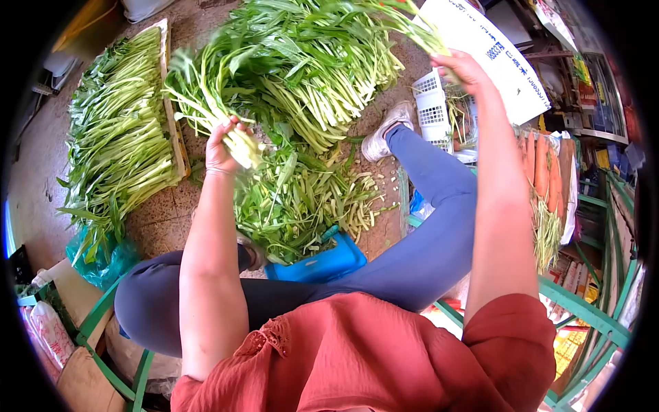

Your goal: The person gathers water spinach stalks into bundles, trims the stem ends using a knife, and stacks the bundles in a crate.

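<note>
My left hand [223, 147] is closed around a bunch of water spinach [206, 103], its pale cut ends pointing down toward me and its leaves blurred. Out to the right, my right hand [463, 70] grips a few green stems [429, 40] whose tops run up past the frame's edge. Between and beyond the hands lies a large heap of water spinach [322, 89] on the floor. Below my left hand, loose leaves and cut stem pieces [295, 196] spread over the ground. A blue plastic container [322, 264] stands at the near edge of these scraps.
Rows of water spinach [127, 130] lie on a board at the left, above a green plastic bag [103, 257]. A white basket [432, 113] and a white printed sheet [491, 58] are at the right. Carrots [547, 172] lie beside a green metal frame [583, 309].
</note>
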`<move>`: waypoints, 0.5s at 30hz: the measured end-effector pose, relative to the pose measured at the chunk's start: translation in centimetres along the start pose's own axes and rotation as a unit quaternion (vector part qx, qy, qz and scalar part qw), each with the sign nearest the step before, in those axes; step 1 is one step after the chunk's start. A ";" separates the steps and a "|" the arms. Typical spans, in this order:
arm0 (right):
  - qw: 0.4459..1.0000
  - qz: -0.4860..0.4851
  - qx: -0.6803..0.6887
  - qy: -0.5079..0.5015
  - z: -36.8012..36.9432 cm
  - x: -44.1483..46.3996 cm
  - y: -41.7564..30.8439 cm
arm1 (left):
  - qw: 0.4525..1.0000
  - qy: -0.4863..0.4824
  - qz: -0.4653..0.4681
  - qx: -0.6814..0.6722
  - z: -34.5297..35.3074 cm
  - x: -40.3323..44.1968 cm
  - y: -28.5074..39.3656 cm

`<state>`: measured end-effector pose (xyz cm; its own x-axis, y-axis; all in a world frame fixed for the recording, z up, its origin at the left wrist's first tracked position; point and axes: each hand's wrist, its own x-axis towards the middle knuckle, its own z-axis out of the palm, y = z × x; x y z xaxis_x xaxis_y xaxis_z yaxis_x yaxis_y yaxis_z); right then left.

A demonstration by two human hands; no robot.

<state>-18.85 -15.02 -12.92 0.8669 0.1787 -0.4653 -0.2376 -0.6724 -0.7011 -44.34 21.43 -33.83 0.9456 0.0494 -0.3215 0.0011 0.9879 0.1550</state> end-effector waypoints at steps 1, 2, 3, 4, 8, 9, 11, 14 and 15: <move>0.993 -0.030 0.105 -0.047 2.5 -0.6 0.2 | 1.000 -0.005 -0.022 -0.008 0.8 0.1 -0.6; 0.964 -0.024 0.230 -0.130 4.9 -0.6 0.8 | 0.999 -0.012 -0.043 -0.016 1.7 0.3 -1.3; 0.950 -0.024 0.292 -0.110 9.0 -2.0 0.5 | 0.999 0.025 -0.037 -0.006 1.7 0.8 -2.1; 0.933 0.011 0.335 -0.130 12.4 -2.8 0.5 | 0.999 0.021 -0.038 -0.006 2.5 1.2 -2.9; 0.890 0.099 0.351 -0.274 23.5 -5.4 1.9 | 0.992 0.017 -0.104 0.075 4.8 1.2 -5.7; 0.917 0.089 0.274 -0.277 24.7 -5.9 2.0 | 0.986 0.015 -0.140 0.084 4.5 1.3 -5.7; 0.943 0.086 0.127 -0.296 25.4 -6.0 1.6 | 0.982 0.057 -0.152 0.099 3.9 1.2 -6.1; 0.956 0.038 -0.068 -0.284 25.1 -4.5 2.0 | 0.981 0.095 -0.125 0.113 2.5 2.0 -6.9; 0.952 0.086 -0.113 -0.270 24.6 -4.7 1.2 | 0.984 0.073 -0.132 0.094 2.6 1.9 -6.8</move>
<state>-34.04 1.01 -24.89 0.4572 0.3544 -0.8157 -0.2024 -0.8516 -0.4835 -41.70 14.39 -33.06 0.8474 -0.1719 -0.5024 0.3140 0.9253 0.2129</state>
